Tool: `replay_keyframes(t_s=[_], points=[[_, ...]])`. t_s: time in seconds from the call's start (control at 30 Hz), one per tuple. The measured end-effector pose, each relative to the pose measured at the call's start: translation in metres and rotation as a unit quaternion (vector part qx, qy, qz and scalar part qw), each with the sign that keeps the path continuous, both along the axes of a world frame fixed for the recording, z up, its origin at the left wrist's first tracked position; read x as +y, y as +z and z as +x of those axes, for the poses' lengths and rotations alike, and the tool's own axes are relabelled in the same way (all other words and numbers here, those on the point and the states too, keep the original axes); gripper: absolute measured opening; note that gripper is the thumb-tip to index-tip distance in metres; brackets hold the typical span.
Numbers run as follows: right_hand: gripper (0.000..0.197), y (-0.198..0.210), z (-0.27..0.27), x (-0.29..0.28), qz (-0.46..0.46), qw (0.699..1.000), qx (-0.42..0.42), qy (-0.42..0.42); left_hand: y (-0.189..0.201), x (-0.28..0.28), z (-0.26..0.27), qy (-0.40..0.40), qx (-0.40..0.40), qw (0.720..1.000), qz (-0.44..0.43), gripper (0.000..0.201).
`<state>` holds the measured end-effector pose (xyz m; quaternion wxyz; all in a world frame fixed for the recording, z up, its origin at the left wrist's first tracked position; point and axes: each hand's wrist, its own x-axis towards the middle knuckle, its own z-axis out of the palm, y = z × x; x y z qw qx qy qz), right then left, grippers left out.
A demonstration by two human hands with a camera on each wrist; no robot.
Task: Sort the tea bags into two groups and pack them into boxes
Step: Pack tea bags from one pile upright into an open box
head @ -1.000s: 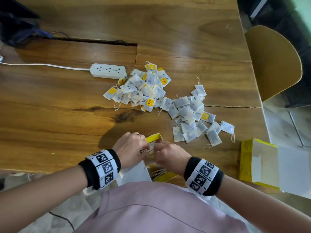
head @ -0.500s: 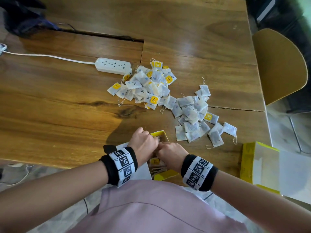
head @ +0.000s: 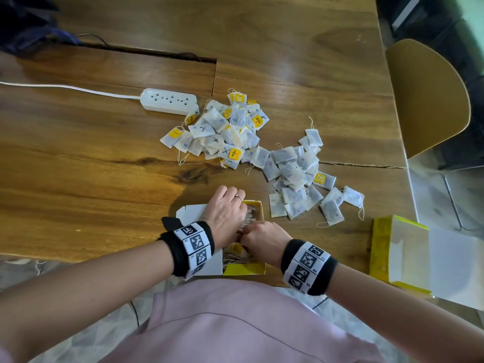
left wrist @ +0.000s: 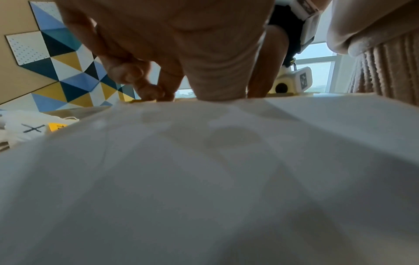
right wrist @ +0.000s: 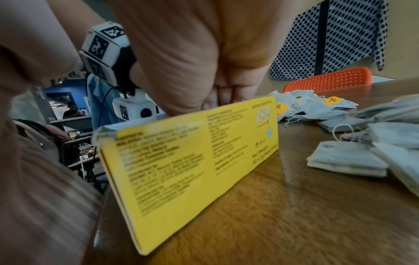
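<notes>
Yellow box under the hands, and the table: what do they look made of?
Yellow box: apparently thin printed cardboard with a slight sheen; its corner is frayed and its inside is plain white. Table: wood, probably varnished, given its visible grain, dark knot and glossy reflections.

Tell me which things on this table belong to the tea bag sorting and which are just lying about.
Job: near yellow box, second yellow box, X-marked tea bags, plain tea bags, left hand, right hand.
Lying about: power strip, chair.
</notes>
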<state>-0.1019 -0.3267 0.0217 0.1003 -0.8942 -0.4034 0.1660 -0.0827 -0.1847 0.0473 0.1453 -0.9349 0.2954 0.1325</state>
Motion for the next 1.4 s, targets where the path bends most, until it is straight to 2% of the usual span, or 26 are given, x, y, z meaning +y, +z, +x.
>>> replay_keyframes(t_s=[0.1, 0.2, 0.3, 0.37, 0.43, 0.53, 0.6, 0.67, 0.73, 0.83, 0.9, 0.97, 1.07, 1.13, 1.23, 1.33, 1.4], points=[[0.02, 0.004, 0.001, 0.0, -0.022, 1.0, 0.005, 0.009, -0.009, 0.002, 0.003, 0.017, -0.029, 0.998, -0.055, 0.036], [0.02, 0.004, 0.001, 0.001, -0.027, 0.999, 0.016, -0.004, -0.018, 0.001, 0.011, 0.056, 0.02, 0.992, -0.11, 0.049], [0.007, 0.009, 0.002, 0.003, -0.049, 0.998, 0.045, -0.005, -0.025, 0.0, 0.017, 0.086, 0.062, 0.985, -0.138, 0.066], [0.018, 0.011, 0.003, 0.003, -0.088, 0.995, 0.049, -0.008, -0.028, 0.0, 0.019, 0.092, 0.068, 0.983, -0.141, 0.072], [0.004, 0.021, 0.002, 0.006, -0.09, 0.994, 0.056, -0.015, -0.032, 0.001, 0.02, 0.088, 0.078, 0.984, -0.137, 0.064], [0.018, 0.014, 0.001, 0.002, -0.053, 0.995, 0.05, -0.062, -0.035, 0.004, 0.019, 0.097, 0.099, 0.98, -0.145, 0.059], [0.003, 0.017, 0.002, 0.006, -0.07, 0.993, 0.065, -0.067, -0.035, 0.005, 0.021, 0.09, 0.122, 0.976, -0.154, 0.063], [0.02, 0.018, 0.004, 0.009, -0.117, 0.987, 0.075, -0.077, -0.031, 0.006, 0.025, 0.078, 0.145, 0.969, -0.184, 0.07], [0.027, 0.019, 0.009, 0.012, -0.131, 0.985, 0.078, -0.078, -0.021, 0.009, 0.025, 0.059, 0.128, 0.963, -0.231, 0.075], [0.017, 0.019, 0.018, 0.015, -0.116, 0.98, 0.114, -0.112, -0.007, 0.019, 0.017, 0.049, 0.081, 0.953, -0.287, 0.053], [0.015, 0.022, 0.023, 0.01, -0.096, 0.978, 0.138, -0.123, -0.003, 0.026, 0.009, 0.05, 0.109, 0.956, -0.269, 0.042], [0.016, 0.026, 0.026, 0.0, -0.033, 0.98, 0.142, -0.137, -0.002, 0.029, 0.004, 0.03, 0.127, 0.964, -0.232, 0.032], [0.017, 0.027, 0.025, -0.02, 0.069, 0.978, 0.089, -0.178, -0.003, 0.022, 0.002, -0.031, 0.117, 0.984, -0.127, 0.031], [0.025, 0.024, 0.018, -0.028, 0.081, 0.978, 0.043, -0.187, -0.002, 0.015, 0.004, -0.053, 0.12, 0.989, -0.068, 0.033], [0.031, 0.019, 0.003, -0.031, 0.079, 0.97, 0.036, -0.225, 0.001, 0.006, 0.007, -0.057, 0.116, 0.991, -0.036, 0.02], [0.027, 0.01, -0.004, -0.031, 0.118, 0.956, 0.061, -0.261, 0.004, 0.0, 0.009, -0.07, 0.109, 0.991, -0.023, 0.027], [0.024, 0.007, -0.003, -0.03, 0.143, 0.951, 0.069, -0.264, 0.002, 0.001, 0.01, -0.079, 0.124, 0.989, -0.023, 0.023]])
